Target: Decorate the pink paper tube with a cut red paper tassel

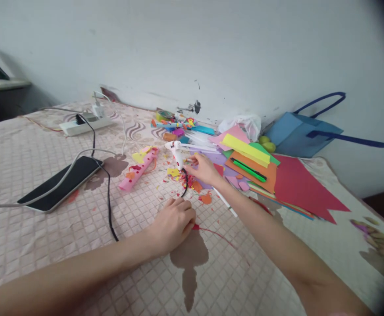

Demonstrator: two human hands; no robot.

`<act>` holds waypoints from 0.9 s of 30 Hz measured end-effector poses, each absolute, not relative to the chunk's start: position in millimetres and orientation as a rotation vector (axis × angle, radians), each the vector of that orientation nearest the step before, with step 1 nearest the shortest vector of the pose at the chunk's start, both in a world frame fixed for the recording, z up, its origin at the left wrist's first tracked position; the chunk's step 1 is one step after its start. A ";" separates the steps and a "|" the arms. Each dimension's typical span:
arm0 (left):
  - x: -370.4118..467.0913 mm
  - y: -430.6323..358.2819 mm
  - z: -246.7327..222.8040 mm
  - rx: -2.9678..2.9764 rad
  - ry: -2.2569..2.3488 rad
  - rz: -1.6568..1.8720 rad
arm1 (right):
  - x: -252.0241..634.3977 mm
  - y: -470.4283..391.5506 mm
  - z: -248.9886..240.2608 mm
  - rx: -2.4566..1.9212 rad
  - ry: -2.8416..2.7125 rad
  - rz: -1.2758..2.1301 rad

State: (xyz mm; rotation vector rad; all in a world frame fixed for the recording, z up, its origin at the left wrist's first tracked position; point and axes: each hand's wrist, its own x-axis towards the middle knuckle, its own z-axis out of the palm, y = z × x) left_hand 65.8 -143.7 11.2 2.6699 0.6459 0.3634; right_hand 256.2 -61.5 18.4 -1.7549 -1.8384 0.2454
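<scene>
My left hand point(176, 221) rests on the tablecloth with its fingers curled together. A small red piece point(195, 227) pokes out at its fingertips; most of it is hidden by the hand. Farther forward, my right hand point(205, 170) reaches in beside a white hot glue gun point(176, 154). Its thumb tip is at the lower end of the glue gun's handle, and the fingers are apart, not wrapped around it. A black cord runs from the handle toward my left hand. Left of the glue gun lies a pink paper roll point(139, 170) with red dots. Paper scraps point(196, 186) lie close by.
A dark tablet-like slab point(62, 183) lies at left under cables, with a white power strip point(86, 125) behind. At right are coloured paper sheets point(305, 186), a green cutter point(249, 170) and a blue bag point(305, 134). The wall stands behind.
</scene>
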 end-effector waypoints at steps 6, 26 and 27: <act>66.6 -146.0 13.4 2.705 0.675 0.315 | 225.3 -0.2 9.0 -1.810 -1.747 0.294; 66.3 -146.6 3.8 2.568 0.655 0.430 | 235.8 -126.7 108.2 -1.106 -1.030 0.517; 66.5 -146.4 2.0 2.568 0.658 0.449 | 236.6 -141.5 108.3 -1.128 -1.002 0.549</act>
